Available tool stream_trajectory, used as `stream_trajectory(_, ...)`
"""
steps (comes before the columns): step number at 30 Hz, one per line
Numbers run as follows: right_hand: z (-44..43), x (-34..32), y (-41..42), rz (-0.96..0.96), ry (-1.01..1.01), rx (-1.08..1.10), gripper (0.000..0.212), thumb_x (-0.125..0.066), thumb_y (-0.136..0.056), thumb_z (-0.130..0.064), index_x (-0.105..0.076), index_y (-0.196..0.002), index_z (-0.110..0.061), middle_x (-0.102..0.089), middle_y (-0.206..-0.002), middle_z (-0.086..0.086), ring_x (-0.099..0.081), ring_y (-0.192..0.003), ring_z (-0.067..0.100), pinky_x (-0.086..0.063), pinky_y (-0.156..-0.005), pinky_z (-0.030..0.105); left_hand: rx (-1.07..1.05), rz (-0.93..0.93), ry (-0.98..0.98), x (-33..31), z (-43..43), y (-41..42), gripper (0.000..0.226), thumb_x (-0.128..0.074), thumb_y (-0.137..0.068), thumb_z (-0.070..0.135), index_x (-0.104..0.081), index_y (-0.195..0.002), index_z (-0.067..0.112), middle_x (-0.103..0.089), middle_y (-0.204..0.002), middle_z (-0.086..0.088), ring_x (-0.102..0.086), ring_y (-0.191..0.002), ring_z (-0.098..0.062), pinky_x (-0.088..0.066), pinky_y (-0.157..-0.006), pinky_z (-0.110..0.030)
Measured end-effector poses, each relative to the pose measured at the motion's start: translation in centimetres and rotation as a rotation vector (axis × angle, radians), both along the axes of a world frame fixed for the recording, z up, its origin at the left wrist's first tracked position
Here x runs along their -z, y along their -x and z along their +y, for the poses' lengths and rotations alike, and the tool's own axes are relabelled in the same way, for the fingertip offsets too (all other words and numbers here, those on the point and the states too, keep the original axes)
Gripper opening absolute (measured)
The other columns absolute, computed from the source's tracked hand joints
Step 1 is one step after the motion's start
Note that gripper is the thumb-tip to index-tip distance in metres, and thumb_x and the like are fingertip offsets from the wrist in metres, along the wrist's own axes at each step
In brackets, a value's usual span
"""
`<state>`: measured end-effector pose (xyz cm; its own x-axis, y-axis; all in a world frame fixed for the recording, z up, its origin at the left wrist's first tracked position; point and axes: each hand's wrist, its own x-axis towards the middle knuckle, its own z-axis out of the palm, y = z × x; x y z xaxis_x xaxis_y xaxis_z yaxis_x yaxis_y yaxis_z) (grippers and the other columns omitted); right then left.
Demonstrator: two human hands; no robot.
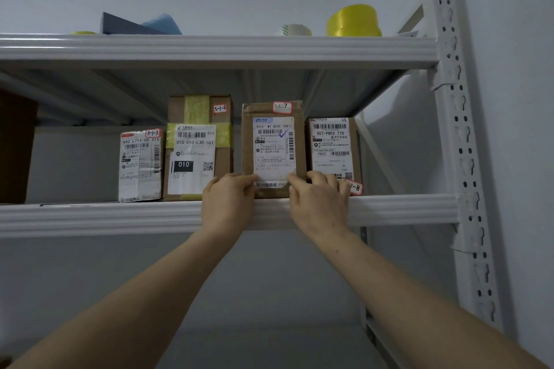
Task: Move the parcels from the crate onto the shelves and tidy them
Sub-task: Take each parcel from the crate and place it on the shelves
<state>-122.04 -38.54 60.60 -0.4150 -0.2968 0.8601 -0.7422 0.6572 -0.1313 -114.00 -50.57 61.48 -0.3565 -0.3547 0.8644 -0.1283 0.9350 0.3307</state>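
Several cardboard parcels stand upright in a row on the middle shelf (120, 216). The one tagged 3-1-7 (274, 141) stands third from the left, and both my hands grip its bottom corners. My left hand (229, 202) holds the lower left corner. My right hand (319, 202) holds the lower right corner, its fingers reaching between this parcel and the parcel tagged 3-1-8 (331, 147) on the right. To the left stand the parcel tagged 3-1-6 (198, 147) and a smaller white-labelled parcel (140, 165). The crate is out of sight.
The top shelf (209, 49) carries a yellow tape roll (353, 21), a white tape roll (296, 30) and blue-grey sheets (141, 25). A dark box (16, 144) sits at the far left. The perforated white upright (461, 159) bounds the rack on the right.
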Motion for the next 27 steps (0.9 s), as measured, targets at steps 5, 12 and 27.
stream_trajectory(5, 0.0, 0.1, 0.0, -0.012, 0.022, -0.029, 0.038, -0.034, -0.101, -0.031, -0.049, -0.136, -0.034, -0.046, -0.135, 0.002, -0.036, -0.125, 0.023, -0.022, -0.101, 0.037, 0.001, -0.027, -0.018, 0.0, 0.0, 0.0, 0.030, -0.051, -0.096, 0.019, -0.064, -0.123, 0.019, -0.063, -0.123, -0.004, -0.058, -0.110, -0.025, -0.042, -0.098, -0.039)
stream_trajectory(12, 0.2, 0.1, -0.1, -0.025, 0.016, -0.038, 0.038, -0.036, -0.101, -0.026, -0.048, -0.136, -0.032, -0.041, -0.136, 0.004, -0.033, -0.125, 0.024, -0.024, -0.102, 0.037, 0.005, -0.072, -0.066, -0.1, 0.8, -0.4, 0.031, -0.050, -0.097, 0.023, -0.061, -0.126, 0.021, -0.059, -0.127, -0.005, -0.056, -0.111, -0.027, -0.046, -0.093, -0.036)
stream_trajectory(27, 3.5, 3.9, -1.2, 0.018, 0.109, -0.138, 0.045, -0.047, -0.095, -0.025, -0.045, -0.139, -0.024, -0.037, -0.146, 0.006, -0.028, -0.136, 0.024, -0.016, -0.109, 0.041, -0.015, -0.048, 0.258, 5.0, 4.9, -1.9, 0.057, -0.065, -0.079, 0.010, -0.051, -0.135, 0.012, -0.044, -0.141, -0.015, -0.041, -0.130, -0.035, -0.038, -0.105, -0.047)
